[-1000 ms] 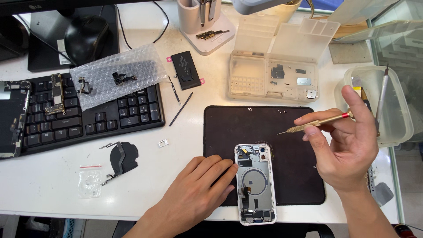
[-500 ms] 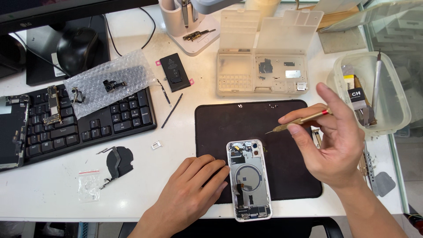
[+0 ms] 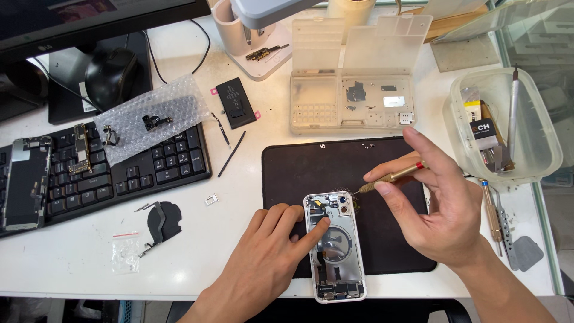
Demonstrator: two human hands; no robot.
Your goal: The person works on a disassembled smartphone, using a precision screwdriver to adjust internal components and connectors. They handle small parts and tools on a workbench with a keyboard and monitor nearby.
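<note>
Phone shell (image 3: 335, 251), lower centre, was best pinned flat by left fingers (image 3: 311, 230) while the screwdriver (image 3: 391, 176), pinched in the right hand (image 3: 442, 209), was kept upright.

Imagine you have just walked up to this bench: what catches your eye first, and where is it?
The opened phone lies on the black mat at the front, the left hand steadying it. The right hand holds a thin screwdriver with its tip by the phone's top. A black keyboard strewn with parts sits left.

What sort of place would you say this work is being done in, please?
Most likely a phone repair bench: an opened phone lies on a black mat, the right hand holds a small screwdriver, and a compartmented parts box sits behind.
</note>
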